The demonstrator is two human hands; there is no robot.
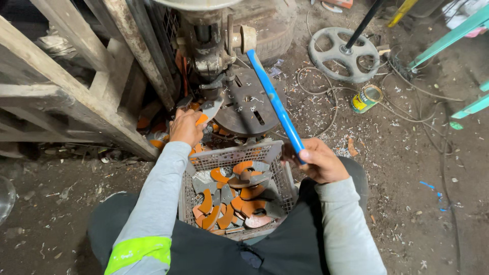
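Note:
My left hand [186, 127] grips a curved orange and grey metal piece [210, 109] and holds it under the spindle of an old drill press [209, 51], beside its round slotted table [249, 104]. My right hand [318, 160] is closed around the end of the press's blue feed lever [275, 102]. Between my knees stands a grey plastic crate [234, 155] filled with several more curved orange and grey metal pieces [239, 196].
A wooden frame [66, 86] stands at the left. More orange pieces [155, 140] lie at the press base. On the dirt floor at right lie a metal wheel on a rod [344, 53], a yellow tin can [365, 98], wires and metal shavings. Teal bars [448, 38] cross the upper right.

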